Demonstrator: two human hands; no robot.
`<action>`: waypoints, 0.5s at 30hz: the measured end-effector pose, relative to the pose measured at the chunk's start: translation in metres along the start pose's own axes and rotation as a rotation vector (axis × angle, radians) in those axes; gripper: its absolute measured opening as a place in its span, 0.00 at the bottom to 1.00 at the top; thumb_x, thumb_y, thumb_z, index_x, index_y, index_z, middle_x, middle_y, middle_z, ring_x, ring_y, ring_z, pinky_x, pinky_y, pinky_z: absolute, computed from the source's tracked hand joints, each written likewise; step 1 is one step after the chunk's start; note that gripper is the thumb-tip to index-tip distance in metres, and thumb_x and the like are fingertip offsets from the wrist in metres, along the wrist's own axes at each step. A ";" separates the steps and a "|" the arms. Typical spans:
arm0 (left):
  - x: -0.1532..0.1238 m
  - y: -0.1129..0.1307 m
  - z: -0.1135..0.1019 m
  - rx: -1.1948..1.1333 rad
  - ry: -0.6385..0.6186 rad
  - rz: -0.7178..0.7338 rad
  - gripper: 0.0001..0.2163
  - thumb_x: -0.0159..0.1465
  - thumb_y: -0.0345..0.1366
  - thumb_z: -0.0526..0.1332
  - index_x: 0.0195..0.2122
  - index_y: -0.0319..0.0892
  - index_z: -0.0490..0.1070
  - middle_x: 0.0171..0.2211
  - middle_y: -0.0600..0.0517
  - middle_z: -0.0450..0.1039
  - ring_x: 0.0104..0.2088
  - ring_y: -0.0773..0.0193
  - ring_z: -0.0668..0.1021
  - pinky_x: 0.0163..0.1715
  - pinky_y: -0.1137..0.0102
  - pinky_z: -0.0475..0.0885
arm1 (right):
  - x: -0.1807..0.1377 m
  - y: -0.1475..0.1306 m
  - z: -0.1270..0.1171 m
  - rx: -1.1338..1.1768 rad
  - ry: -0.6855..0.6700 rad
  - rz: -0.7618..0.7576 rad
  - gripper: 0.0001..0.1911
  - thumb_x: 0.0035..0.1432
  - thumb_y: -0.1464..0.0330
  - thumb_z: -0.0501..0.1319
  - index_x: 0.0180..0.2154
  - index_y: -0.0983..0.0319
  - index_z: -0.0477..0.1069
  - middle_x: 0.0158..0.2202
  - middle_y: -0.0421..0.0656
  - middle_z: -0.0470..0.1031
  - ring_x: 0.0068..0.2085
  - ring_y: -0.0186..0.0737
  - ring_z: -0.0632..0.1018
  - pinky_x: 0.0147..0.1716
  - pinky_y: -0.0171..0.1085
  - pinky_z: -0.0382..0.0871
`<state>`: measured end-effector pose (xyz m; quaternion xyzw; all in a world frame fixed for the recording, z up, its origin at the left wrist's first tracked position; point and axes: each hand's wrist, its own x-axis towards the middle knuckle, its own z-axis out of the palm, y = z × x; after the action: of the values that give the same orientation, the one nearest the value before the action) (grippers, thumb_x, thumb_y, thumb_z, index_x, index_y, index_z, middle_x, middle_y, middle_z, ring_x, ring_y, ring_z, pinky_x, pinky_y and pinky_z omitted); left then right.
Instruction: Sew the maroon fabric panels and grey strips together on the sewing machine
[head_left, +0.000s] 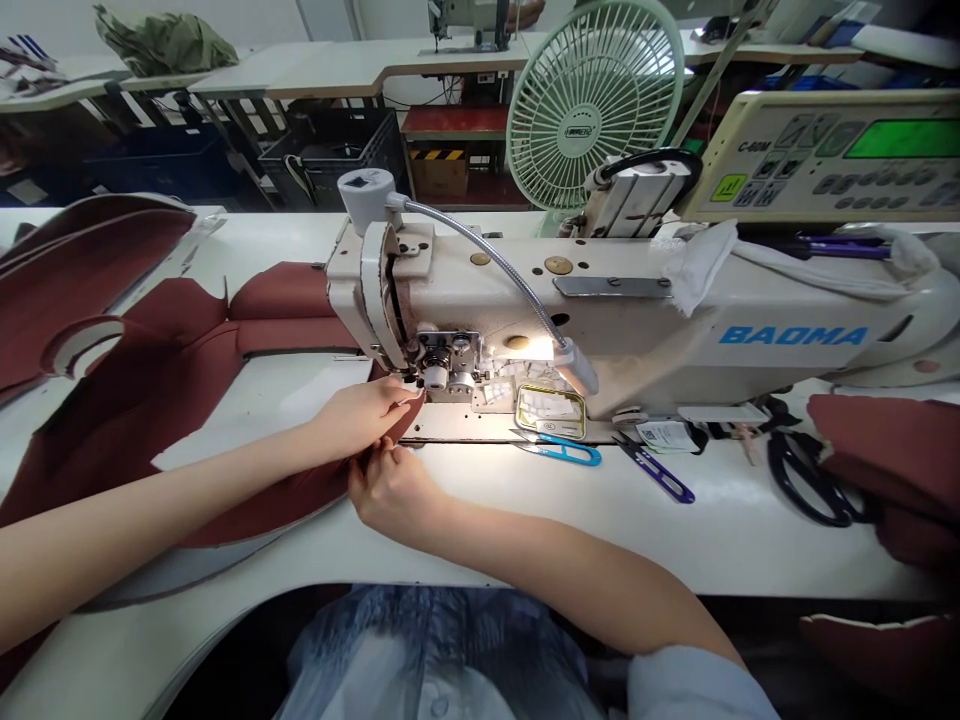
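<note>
A white sewing machine (pixel 637 340) spans the table, its lamp lighting the needle area. My left hand (pixel 367 408) is beside the presser foot, its fingers pinched on the edge of a dark red fabric piece (pixel 277 500). Just below and nearer to me, my right hand (pixel 397 490) is closed, its curled fingers gripping the near edge of the same piece. The fabric spreads out to the left, with a white backing (pixel 277 395) showing on part of it. The needle itself is hidden behind the left fingers.
Blue thread snips (pixel 574 450), purple thread snips (pixel 660 472) and a small metal tin (pixel 551 412) lie right of the hands. Black-handled scissors (pixel 806 485) and more red fabric (pixel 892 450) are further right. Behind the machine stand a green fan (pixel 592 110) and a control panel (pixel 817 155).
</note>
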<state>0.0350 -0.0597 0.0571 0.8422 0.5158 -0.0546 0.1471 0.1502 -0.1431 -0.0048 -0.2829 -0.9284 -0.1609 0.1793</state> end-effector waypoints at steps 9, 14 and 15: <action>0.004 0.022 -0.008 0.263 -0.106 -0.002 0.15 0.68 0.34 0.49 0.50 0.46 0.72 0.38 0.48 0.75 0.32 0.59 0.76 0.30 0.69 0.64 | -0.001 0.006 0.002 0.128 -0.031 -0.002 0.12 0.56 0.81 0.50 0.30 0.68 0.70 0.23 0.50 0.74 0.25 0.42 0.72 0.24 0.39 0.59; 0.006 0.023 -0.008 0.296 -0.112 0.011 0.10 0.65 0.31 0.53 0.44 0.43 0.71 0.33 0.49 0.74 0.29 0.61 0.75 0.28 0.70 0.60 | -0.003 0.012 0.000 0.153 -0.074 0.000 0.13 0.58 0.81 0.49 0.31 0.70 0.72 0.26 0.53 0.76 0.27 0.43 0.74 0.24 0.39 0.60; 0.006 0.022 -0.008 0.300 -0.115 0.019 0.09 0.64 0.29 0.54 0.43 0.42 0.71 0.32 0.49 0.74 0.29 0.61 0.74 0.28 0.70 0.60 | -0.004 0.014 0.000 0.139 -0.076 0.001 0.13 0.59 0.80 0.49 0.33 0.71 0.73 0.28 0.55 0.77 0.28 0.45 0.75 0.25 0.40 0.61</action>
<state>0.0572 -0.0616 0.0677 0.8551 0.4845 -0.1776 0.0494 0.1619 -0.1341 -0.0037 -0.2763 -0.9433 -0.0849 0.1631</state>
